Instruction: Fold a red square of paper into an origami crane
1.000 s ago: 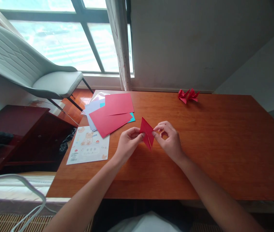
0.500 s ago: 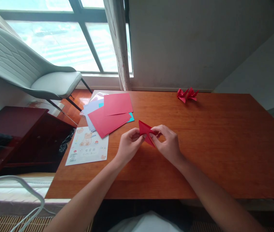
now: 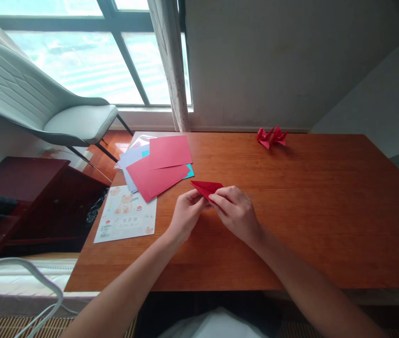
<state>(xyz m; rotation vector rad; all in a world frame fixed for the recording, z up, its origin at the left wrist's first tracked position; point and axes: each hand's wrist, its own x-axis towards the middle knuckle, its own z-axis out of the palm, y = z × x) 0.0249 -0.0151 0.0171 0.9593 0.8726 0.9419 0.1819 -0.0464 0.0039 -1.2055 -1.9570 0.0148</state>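
A folded piece of red paper is held between both hands above the wooden table, one point aimed to the upper left. My left hand grips its lower left side, thumb and fingers pinched together. My right hand pinches the right side, with its fingers covering part of the folds. Left of the hands lie red paper sheets in a loose stack. Two folded red paper figures stand at the far edge of the table.
Under the red sheets are pale sheets, a blue sheet and clear wrapping. A white printed card with bears lies on the left of the table. Beyond the left edge are a grey chair and a dark red cabinet.
The folded red paper has turned, its point swinging from up to the upper left. My right hand has shifted slightly left and its fingers have closed in over the paper.
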